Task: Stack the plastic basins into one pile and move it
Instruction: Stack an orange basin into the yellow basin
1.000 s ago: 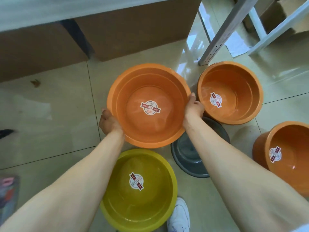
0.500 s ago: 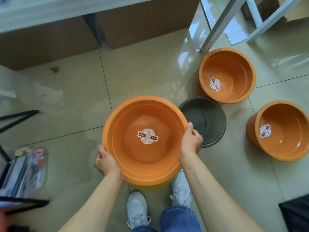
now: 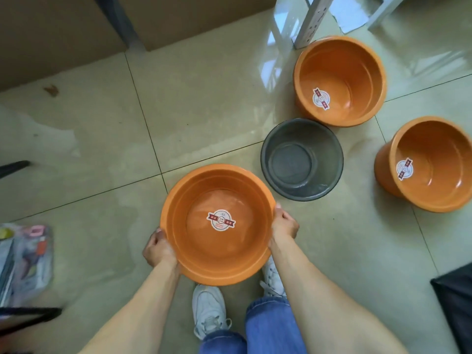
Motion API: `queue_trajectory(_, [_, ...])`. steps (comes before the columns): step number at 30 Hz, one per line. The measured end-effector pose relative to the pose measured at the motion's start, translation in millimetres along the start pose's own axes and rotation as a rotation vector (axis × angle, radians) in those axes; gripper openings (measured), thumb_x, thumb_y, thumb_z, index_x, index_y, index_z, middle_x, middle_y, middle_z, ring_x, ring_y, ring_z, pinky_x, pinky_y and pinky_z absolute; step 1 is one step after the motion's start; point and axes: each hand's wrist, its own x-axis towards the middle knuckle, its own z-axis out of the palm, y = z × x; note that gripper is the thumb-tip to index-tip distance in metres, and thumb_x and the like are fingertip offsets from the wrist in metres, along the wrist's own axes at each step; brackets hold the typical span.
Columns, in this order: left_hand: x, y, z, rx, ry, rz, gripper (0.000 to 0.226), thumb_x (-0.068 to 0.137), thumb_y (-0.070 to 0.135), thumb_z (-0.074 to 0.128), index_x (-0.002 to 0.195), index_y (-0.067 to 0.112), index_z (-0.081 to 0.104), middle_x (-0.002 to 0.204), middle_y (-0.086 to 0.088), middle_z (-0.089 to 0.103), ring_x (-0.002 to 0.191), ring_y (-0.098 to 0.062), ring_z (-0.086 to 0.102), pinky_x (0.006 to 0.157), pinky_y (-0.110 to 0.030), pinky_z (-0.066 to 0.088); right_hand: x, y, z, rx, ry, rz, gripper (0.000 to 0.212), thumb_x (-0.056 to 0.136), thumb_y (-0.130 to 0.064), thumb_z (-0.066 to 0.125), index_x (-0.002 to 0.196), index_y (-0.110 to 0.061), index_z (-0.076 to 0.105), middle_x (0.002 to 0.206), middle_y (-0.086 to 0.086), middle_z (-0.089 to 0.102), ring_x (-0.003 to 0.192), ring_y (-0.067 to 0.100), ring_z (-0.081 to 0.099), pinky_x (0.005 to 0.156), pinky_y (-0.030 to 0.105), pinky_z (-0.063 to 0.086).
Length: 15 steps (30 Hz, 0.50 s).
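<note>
Left hand (image 3: 158, 247) is curled on the left rim of the large orange basin (image 3: 219, 254); right hand (image 3: 284, 224) is clamped on its right rim, forearms extended, basin held above the shoes (image 3: 208, 309). Round red-banded sticker (image 3: 221, 220) at its centre, text unreadable. Right of the grip: grey basin (image 3: 301, 159), two stickered orange basins (image 3: 341, 80) (image 3: 429, 164) on the floor (image 3: 102, 149).

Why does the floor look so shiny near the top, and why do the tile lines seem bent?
Head view: glare on the glossy tile floor mirrors bright light beside the white metal leg; the wide-angle lens bows the grout lines; the held orange basin stays sharp.
</note>
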Motion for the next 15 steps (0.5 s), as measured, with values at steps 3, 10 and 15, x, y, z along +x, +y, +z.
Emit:
queue_trajectory(3, [4.0, 5.1, 9.6, 0.062, 0.029, -0.012, 0.030, 0.086, 0.022, 0.060, 0.108, 0.008, 0.074, 0.109, -0.012, 0.074, 0.099, -0.027, 0.069, 0.100, -0.039, 0.052, 11.1, 3.7, 3.0, 0.033, 0.008, 0.038, 0.025, 0.084, -0.013, 0.065, 0.060, -0.014, 0.073, 0.071, 0.005, 0.073, 0.082, 0.034, 0.072, 0.085, 0.041, 0.060])
queue_trajectory(10, [-10.5, 32.9, 25.3, 0.272, 0.067, 0.083, 0.027, 0.086, 0.016, 0.049, 0.096, 0.015, 0.074, 0.114, -0.014, 0.069, 0.102, -0.039, 0.066, 0.092, -0.038, 0.054, 15.8, -9.9, -2.6, -0.045, 0.080, -0.009, 0.017, 0.086, -0.016, 0.067, 0.098, -0.009, 0.078, 0.100, 0.008, 0.076, 0.096, 0.029, 0.069, 0.087, 0.029, 0.051])
queue_trajectory(15, [-62.1, 68.2, 82.4, 0.374, -0.209, 0.281, 0.031, 0.097, 0.023, 0.048, 0.116, 0.008, 0.066, 0.116, -0.014, 0.067, 0.105, -0.031, 0.061, 0.099, -0.031, 0.043, 26.3, -51.6, -7.7, 0.014, 0.065, -0.053, 0.014, 0.086, -0.021, 0.067, 0.090, -0.011, 0.077, 0.088, 0.009, 0.073, 0.092, 0.032, 0.067, 0.083, 0.031, 0.050])
